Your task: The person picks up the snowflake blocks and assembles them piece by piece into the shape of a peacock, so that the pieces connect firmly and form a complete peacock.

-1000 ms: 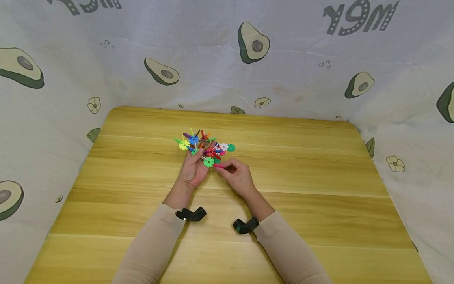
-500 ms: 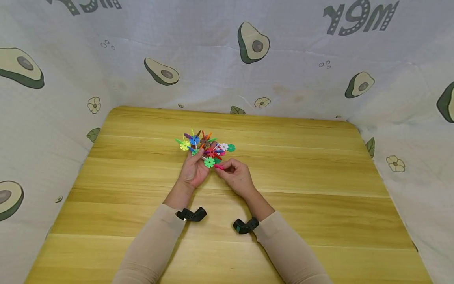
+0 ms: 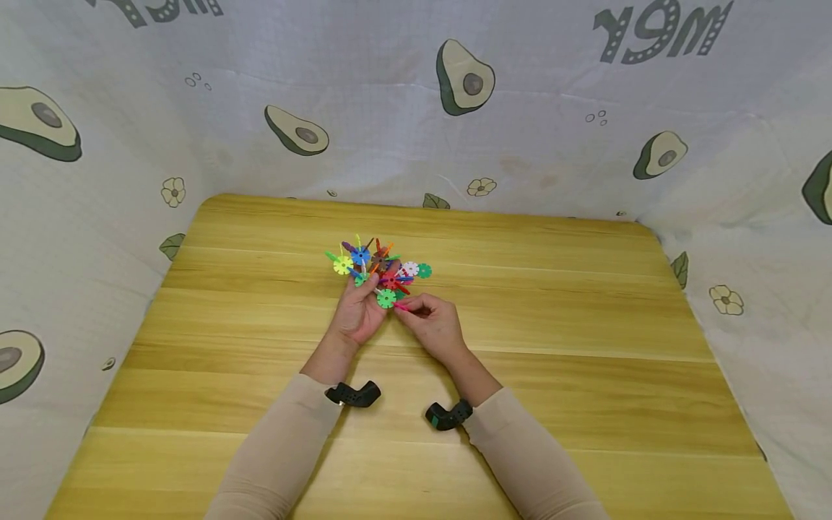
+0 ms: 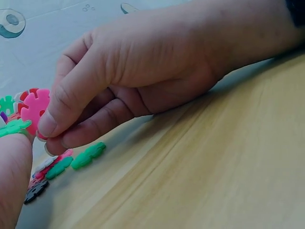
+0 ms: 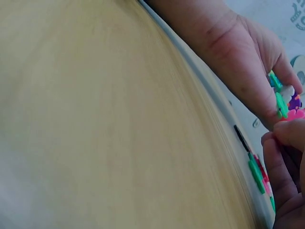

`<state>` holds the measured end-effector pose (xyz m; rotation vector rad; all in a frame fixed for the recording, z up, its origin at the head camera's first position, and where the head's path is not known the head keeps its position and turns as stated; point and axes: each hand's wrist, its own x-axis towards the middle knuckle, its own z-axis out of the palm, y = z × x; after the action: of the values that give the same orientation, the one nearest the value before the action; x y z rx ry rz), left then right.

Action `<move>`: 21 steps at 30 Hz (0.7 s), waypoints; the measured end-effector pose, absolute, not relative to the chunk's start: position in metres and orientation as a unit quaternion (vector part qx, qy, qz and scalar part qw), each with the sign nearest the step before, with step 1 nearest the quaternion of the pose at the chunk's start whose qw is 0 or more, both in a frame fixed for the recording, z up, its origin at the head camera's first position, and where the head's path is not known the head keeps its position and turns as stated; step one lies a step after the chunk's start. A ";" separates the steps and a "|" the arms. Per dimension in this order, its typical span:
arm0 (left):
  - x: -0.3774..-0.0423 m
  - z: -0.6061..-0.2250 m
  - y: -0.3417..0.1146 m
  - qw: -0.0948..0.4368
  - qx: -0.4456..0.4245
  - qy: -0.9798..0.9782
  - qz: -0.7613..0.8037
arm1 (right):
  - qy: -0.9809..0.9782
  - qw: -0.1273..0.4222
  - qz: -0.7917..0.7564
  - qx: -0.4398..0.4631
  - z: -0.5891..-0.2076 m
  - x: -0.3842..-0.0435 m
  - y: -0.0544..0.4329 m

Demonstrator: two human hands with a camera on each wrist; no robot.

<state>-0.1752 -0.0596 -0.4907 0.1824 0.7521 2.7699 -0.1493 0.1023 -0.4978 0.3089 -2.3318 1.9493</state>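
Pink disc [image 4: 35,107] pinched by right hand [image 3: 435,326]; left hand [image 3: 359,316] grips disc cluster [image 3: 391,280], many joined; pink one's joining apparently unfinished.

Grey lettering [image 3: 659,35] on the cloth [image 3: 552,130] resembles "Y9M" (left copy cropped).

Pale avocado-print cloth [image 3: 377,72] hangs behind and beside a round-cornered wooden tabletop [image 3: 552,303].

We could slide a hand over the tabletop [image 3: 617,325] outside either forearm [image 3: 536,451]. Between the forearms, two black wrist mounts [image 3: 354,395] narrow our gap, and beyond them the left hand [image 3: 358,315], right hand [image 3: 434,325] and disc cluster [image 3: 391,280] block us.
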 end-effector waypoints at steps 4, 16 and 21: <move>-0.175 -0.490 -0.057 0.127 0.056 0.266 0.954 | -0.764 0.051 0.635 0.101 -0.499 -0.149 0.102; -0.176 -0.491 -0.065 0.130 0.062 0.220 0.965 | -0.875 0.046 0.455 0.157 -0.494 -0.154 0.116; -0.175 -0.493 -0.071 0.149 0.073 0.222 0.961 | -0.922 0.056 0.356 0.140 -0.491 -0.159 0.129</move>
<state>-0.1754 -0.0706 -0.4932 0.2085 0.6368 2.7625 -0.1590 0.1291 -0.4905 0.4245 -2.7982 1.0807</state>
